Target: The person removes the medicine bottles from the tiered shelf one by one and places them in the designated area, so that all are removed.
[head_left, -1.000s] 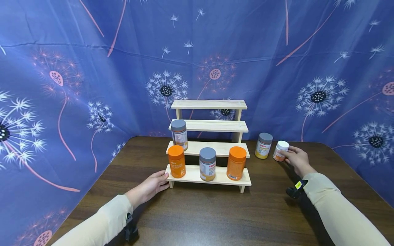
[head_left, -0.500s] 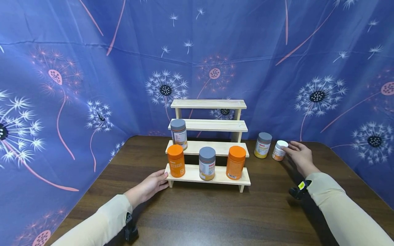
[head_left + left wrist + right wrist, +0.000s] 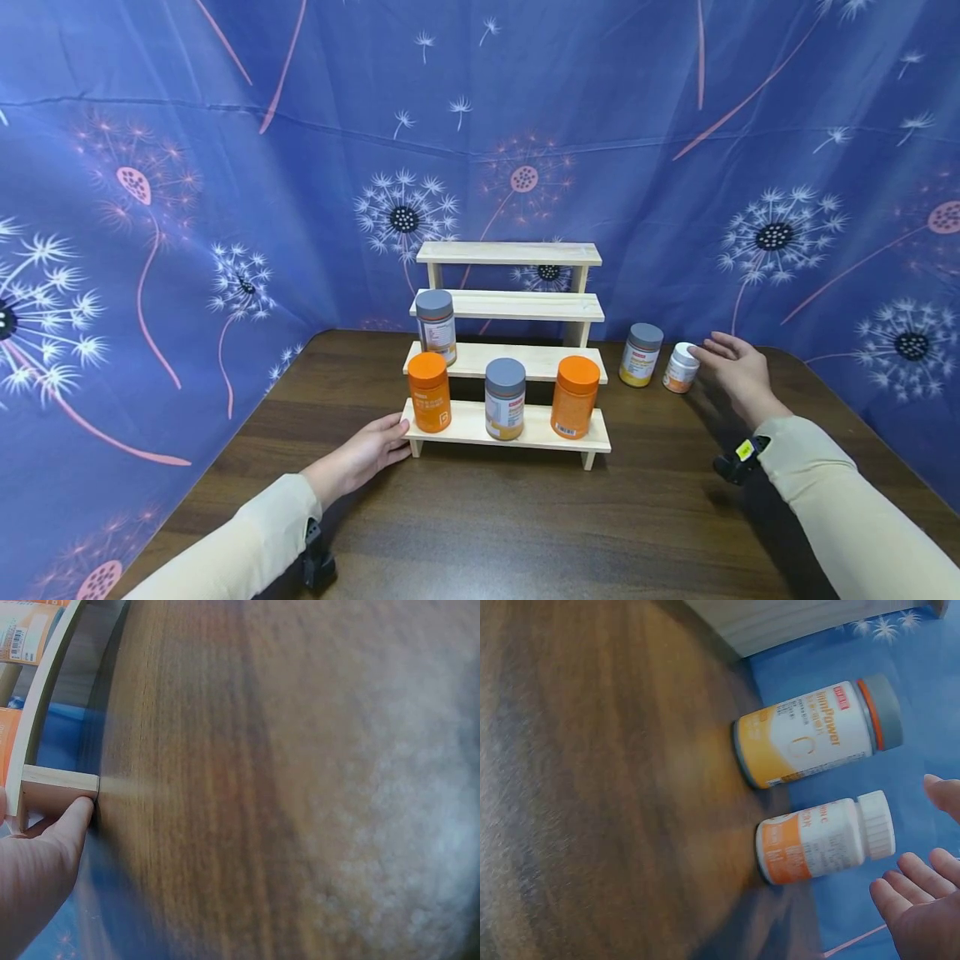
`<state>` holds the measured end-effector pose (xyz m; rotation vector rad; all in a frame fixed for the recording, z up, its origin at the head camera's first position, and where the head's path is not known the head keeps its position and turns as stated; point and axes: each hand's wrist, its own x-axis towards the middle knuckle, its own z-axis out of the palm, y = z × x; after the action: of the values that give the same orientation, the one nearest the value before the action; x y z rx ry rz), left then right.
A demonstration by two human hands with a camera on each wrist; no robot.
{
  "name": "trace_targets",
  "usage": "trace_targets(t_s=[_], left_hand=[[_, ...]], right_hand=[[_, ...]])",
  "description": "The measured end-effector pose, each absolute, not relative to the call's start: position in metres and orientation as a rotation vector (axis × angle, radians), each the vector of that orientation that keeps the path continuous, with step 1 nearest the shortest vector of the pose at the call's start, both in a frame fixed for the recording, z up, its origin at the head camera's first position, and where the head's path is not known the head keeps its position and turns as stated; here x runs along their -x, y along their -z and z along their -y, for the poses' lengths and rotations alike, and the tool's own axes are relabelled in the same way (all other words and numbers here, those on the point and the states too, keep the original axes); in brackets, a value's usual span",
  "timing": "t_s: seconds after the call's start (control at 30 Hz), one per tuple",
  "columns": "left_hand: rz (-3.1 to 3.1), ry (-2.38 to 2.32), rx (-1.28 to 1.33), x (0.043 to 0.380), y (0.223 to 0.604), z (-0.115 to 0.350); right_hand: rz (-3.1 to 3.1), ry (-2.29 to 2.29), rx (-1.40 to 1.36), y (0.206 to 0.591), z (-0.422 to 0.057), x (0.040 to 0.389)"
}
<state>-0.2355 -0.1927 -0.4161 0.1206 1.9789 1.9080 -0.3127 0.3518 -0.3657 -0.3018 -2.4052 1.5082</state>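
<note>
A stepped wooden display shelf (image 3: 517,442) stands on the table. My left hand (image 3: 363,454) holds the left end of its lowest step; in the left wrist view a finger (image 3: 73,821) lies against the support leg (image 3: 60,791). On the right, a small supplement bottle (image 3: 681,368) with a white cap and orange-and-white label stands upright on the table. My right hand (image 3: 738,377) is just right of it; in the right wrist view [its] fingers (image 3: 919,881) are spread apart from the cap, holding nothing. Beside that bottle stands a grey-capped supplement jar (image 3: 640,358) with a yellow-and-white label.
The lowest step carries an orange jar (image 3: 430,404) at left, a grey-capped jar (image 3: 506,410) in the middle and another orange jar (image 3: 575,408) at right. Another grey-capped jar (image 3: 438,335) stands on the second step. A blue dandelion-print cloth (image 3: 637,208) hangs behind the table (image 3: 487,533).
My right hand has let go of the white-capped bottle and moved slightly right, its fingers opening. The bottle stays standing in place. My left hand has stayed at the shelf.
</note>
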Motion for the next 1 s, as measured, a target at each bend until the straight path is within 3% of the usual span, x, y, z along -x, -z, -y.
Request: trace_targets(t_s=[0.37, 0.67, 1.0], left_hand=[[-1.98, -1.912, -0.119, 0.239, 0.415, 0.191], [-1.971, -1.914, -0.137, 0.239, 0.417, 0.19], [-1.977, -1.919, -0.113, 0.237, 0.418, 0.191]], right_hand=[[2.015, -1.951, 0.265, 0.349, -0.366, 0.315], [2.329, -1.698, 0.31, 0.329, -0.353, 0.312], [2.353, -1.677, 0.157, 0.313, -0.34, 0.306]])
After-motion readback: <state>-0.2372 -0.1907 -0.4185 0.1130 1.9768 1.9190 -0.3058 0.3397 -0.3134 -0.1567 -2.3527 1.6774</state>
